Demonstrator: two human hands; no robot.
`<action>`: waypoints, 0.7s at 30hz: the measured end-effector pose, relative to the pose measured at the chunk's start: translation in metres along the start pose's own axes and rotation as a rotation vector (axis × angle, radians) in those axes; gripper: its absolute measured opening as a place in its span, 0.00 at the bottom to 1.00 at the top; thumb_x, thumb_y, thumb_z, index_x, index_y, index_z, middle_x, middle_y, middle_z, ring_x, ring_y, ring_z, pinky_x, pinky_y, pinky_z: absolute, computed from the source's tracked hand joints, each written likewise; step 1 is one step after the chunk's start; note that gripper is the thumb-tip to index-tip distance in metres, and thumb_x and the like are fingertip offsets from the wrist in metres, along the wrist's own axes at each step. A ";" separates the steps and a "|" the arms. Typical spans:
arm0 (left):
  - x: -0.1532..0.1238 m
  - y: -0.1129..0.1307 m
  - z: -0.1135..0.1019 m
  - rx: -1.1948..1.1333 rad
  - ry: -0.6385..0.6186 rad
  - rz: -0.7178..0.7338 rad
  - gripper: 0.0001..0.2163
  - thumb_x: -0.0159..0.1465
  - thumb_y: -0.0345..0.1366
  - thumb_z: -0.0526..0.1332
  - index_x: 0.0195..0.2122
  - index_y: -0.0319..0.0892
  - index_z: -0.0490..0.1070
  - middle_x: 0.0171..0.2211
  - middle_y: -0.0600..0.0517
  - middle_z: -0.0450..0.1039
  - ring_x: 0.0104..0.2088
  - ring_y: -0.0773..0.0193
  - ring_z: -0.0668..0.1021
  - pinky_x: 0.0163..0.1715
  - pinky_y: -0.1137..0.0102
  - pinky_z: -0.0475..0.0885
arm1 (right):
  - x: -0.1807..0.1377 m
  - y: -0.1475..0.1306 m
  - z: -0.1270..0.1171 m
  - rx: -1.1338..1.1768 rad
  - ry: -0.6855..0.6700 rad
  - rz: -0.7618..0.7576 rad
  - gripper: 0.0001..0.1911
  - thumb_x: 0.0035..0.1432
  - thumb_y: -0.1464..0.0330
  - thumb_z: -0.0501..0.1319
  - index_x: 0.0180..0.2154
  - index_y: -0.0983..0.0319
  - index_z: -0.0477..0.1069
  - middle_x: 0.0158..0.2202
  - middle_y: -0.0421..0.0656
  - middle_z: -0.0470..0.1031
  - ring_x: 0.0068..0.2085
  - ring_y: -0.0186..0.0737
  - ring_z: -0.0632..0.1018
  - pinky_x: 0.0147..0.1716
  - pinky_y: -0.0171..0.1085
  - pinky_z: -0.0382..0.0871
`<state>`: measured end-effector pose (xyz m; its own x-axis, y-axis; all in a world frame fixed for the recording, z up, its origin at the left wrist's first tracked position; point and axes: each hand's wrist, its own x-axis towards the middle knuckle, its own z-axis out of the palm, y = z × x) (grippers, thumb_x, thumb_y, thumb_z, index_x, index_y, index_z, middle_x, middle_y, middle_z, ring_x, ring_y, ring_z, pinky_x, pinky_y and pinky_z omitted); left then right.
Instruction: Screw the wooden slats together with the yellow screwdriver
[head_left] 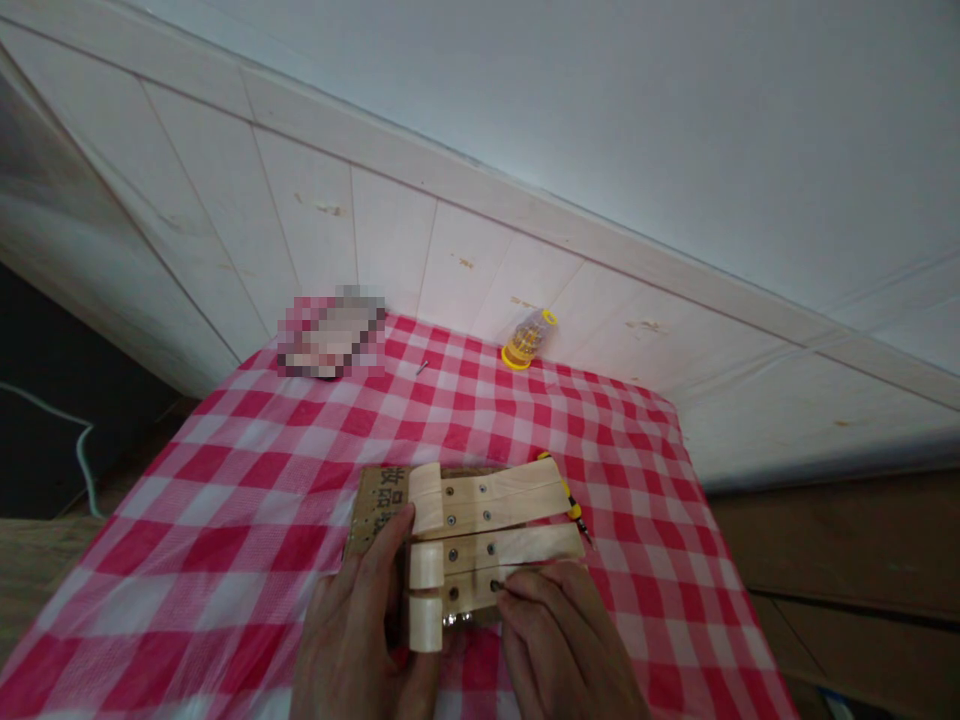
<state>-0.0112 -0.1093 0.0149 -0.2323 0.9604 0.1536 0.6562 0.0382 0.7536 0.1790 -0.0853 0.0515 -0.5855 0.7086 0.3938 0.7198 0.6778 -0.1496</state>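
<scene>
Several pale wooden strips (529, 490) lie side by side, with short wooden blocks (427, 567) across their left ends. Screw heads sit in most of their holes, and the lower left hole (453, 594) looks dark. My left hand (356, 630) is closed around the left end of the wooden piece, thumb below and fingers above. With pinched fingertips, my right hand (559, 635) holds a small screw (496, 586) at the lower right hole; the fingers mostly hide it. A yellow and black screwdriver (573, 507) lies partly under the strips, its tip pointing right.
Beneath the strips is brown cardboard (375, 510) with dark writing. Shiny screws (459, 620) lie by its lower edge. A clear container with yellow ends (529, 340), a loose screw (422, 367) and a blurred-out flat object (330, 335) are at the back of the checkered tablecloth (247, 480), near the wall.
</scene>
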 end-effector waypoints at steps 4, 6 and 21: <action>-0.001 -0.002 0.001 -0.019 0.001 0.003 0.29 0.61 0.40 0.59 0.65 0.47 0.58 0.56 0.42 0.73 0.45 0.48 0.79 0.39 0.56 0.78 | 0.000 0.002 0.001 0.002 0.005 -0.002 0.10 0.66 0.78 0.55 0.40 0.64 0.74 0.36 0.47 0.81 0.37 0.43 0.80 0.42 0.43 0.78; -0.002 -0.003 0.002 -0.028 -0.007 0.003 0.30 0.61 0.40 0.60 0.65 0.47 0.58 0.56 0.42 0.73 0.45 0.48 0.79 0.40 0.55 0.78 | 0.001 0.002 0.002 0.017 0.007 0.002 0.09 0.66 0.79 0.55 0.40 0.65 0.74 0.36 0.47 0.81 0.37 0.43 0.80 0.41 0.43 0.78; -0.001 -0.003 -0.001 -0.023 -0.025 0.017 0.31 0.60 0.41 0.60 0.65 0.46 0.57 0.54 0.41 0.74 0.42 0.48 0.80 0.37 0.56 0.77 | 0.013 -0.001 0.002 0.055 -0.008 0.021 0.13 0.66 0.79 0.52 0.35 0.64 0.73 0.30 0.46 0.78 0.33 0.42 0.77 0.35 0.40 0.76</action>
<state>-0.0135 -0.1107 0.0128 -0.2035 0.9674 0.1506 0.6428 0.0160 0.7658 0.1698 -0.0770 0.0549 -0.5734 0.7242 0.3830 0.7105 0.6724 -0.2077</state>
